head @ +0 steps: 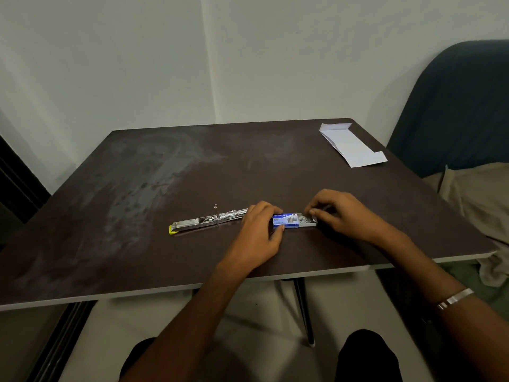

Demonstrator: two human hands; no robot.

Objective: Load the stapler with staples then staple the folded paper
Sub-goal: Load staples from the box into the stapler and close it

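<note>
A metal stapler point(203, 221) with a yellow tip lies flat and opened out on the dark table point(165, 172), its magazine exposed. Just right of it sits a small blue staple box point(286, 220) with its inner tray slid out to the right. My left hand point(261, 230) grips the blue sleeve of the box and covers the stapler's right end. My right hand point(338, 213) pinches at the staples in the open tray point(307, 220). The folded white paper point(352, 144) lies at the table's far right corner, away from both hands.
A dark blue chair back point(454, 106) and a beige cloth point(479, 194) stand off the table's right side. The white wall is close behind the table. The table's near edge point(192, 286) runs just in front of my forearms.
</note>
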